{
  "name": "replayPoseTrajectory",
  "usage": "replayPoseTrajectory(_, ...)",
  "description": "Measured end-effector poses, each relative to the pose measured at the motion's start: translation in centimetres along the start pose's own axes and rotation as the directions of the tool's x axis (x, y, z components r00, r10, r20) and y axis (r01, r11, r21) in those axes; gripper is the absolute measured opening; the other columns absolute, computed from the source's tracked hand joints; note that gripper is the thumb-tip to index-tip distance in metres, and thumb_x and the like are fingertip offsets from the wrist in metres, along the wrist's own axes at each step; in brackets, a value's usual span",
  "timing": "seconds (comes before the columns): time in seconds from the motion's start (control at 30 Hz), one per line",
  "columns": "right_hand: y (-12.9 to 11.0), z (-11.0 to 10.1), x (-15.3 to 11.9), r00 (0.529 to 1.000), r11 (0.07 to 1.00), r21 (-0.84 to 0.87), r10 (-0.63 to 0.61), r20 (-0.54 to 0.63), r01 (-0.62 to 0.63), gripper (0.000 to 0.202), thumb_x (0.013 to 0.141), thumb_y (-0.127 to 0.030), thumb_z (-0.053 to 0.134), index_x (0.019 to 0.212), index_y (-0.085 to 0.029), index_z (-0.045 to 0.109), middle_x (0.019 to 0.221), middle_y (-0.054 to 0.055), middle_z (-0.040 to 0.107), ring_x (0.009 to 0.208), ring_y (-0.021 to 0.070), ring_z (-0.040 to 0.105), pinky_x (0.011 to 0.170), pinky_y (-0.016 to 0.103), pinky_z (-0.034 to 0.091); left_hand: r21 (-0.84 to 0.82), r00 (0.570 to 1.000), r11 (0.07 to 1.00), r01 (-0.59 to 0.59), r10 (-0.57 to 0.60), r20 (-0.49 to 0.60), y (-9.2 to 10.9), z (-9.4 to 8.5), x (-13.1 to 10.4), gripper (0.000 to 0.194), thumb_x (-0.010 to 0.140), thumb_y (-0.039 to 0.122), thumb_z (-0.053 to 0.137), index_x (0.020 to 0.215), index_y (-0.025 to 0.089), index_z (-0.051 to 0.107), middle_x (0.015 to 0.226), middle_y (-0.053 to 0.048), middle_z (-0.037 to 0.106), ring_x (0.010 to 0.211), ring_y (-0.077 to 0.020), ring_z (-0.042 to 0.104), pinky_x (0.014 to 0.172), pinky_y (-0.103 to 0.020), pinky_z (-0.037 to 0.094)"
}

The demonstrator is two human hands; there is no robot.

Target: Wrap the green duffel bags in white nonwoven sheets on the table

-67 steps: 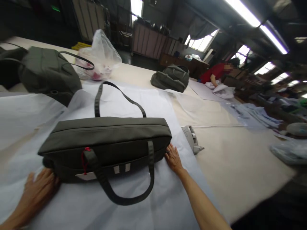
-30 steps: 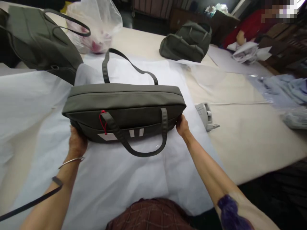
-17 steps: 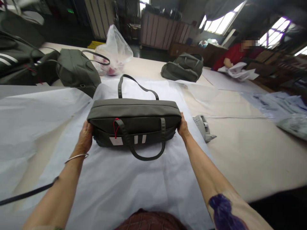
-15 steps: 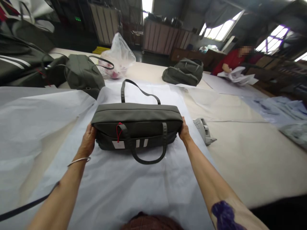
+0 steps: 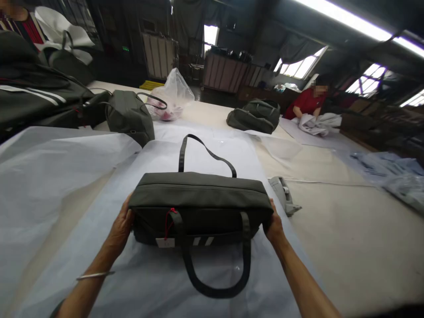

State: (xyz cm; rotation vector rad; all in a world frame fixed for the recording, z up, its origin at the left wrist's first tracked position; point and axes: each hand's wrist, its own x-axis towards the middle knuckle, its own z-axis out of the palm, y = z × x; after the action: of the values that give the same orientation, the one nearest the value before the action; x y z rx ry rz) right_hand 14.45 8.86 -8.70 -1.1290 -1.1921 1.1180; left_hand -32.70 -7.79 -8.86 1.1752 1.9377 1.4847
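Between my hands is a dark grey-green duffel bag [image 5: 202, 198] with two strap handles, one flopped toward me and one standing up behind. My left hand [image 5: 122, 227] grips its left end, and my right hand [image 5: 274, 223] grips its right end; the fingertips of both are partly hidden by the bag. A white tag [image 5: 165, 243] hangs on a red cord at the bag's front, beside two short white stripes. Beneath the bag lies a pale plastic sheet [image 5: 159, 282].
At the left are more dark bags [image 5: 127, 112], with a clear plastic bag [image 5: 175, 95] behind them. A tape dispenser [image 5: 284, 194] sits right of my right hand. Farther back stands another grey-green bag [image 5: 255, 115]. A person in red [image 5: 306, 101] handles pale cloth at the table's far right.
The duffel bag and both my hands sit lower in the view and the bag looks larger, its top more toward me. The camera has tilted up. Both hands keep their hold.
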Motion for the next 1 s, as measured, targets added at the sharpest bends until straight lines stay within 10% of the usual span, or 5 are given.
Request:
replayPoseTrajectory(0.4,-3.3,3.3,0.4,0.991,0.943,0.33,0.069,-0.112,-0.029,0.026,0.086,-0.047,0.057,0.096,-0.024,0.065,0.093,-0.005,0.069,0.095,0.0149,0.061,0.098,0.032,0.045,-0.058,0.997,0.995,-0.075,0.075,-0.01,3.3,1.0,1.2,0.066,0.093,0.065,0.036,0.14,0.02,0.046,0.147,-0.008,0.046,0.139,-0.0257,0.036,0.12,-0.038,0.024)
replayPoseTrajectory(0.73,-2.6,3.5,2.3,0.99,0.986,0.152,-0.048,-0.132,0.068,0.039,0.086,-0.056,0.047,0.101,-0.024,0.064,0.1,-0.002,0.069,0.105,0.0194,0.059,0.1,0.038,0.044,-0.032,0.998,0.998,-0.059,0.06,0.037,2.4,2.6,3.7,0.067,0.093,0.063,0.036,0.144,0.019,0.041,0.145,-0.009,0.048,0.137,-0.0277,0.039,0.118,-0.042,0.027)
replayPoseTrajectory(1.0,-1.3,0.6,-1.5,0.991,0.998,0.012,-0.067,-0.118,0.069,0.047,0.086,-0.057,0.047,0.117,-0.025,0.062,0.112,0.001,0.068,0.115,0.0211,0.056,0.102,0.039,0.043,-0.017,0.996,1.0,-0.026,0.027,0.081,1.9,0.5,-0.8,0.072,0.091,0.066,0.036,0.146,0.02,0.037,0.148,-0.01,0.044,0.137,-0.0303,0.038,0.118,-0.046,0.027)
